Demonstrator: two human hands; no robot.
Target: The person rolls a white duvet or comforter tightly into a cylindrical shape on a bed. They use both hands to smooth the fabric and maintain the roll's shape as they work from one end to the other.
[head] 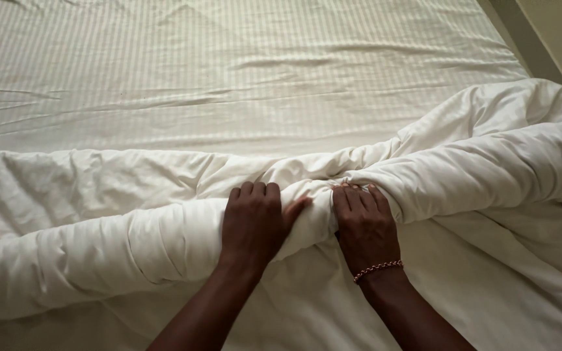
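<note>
A thick white duvet (99, 240) lies bunched in a long roll across the near part of the bed. My left hand (255, 221) is closed over the roll at its middle, thumb pointing right. Close beside it, my right hand (364, 224) grips a gathered fold of the same duvet, with a thin beaded bracelet (377, 268) on its wrist. The two hands are a few centimetres apart. Beyond the roll, a cream striped bed sheet (229, 71) covers the mattress, flat with a few creases.
The duvet rises in a bigger heap (508, 149) at the right. A strip of floor and pale wall (548, 32) shows past the bed's top right corner.
</note>
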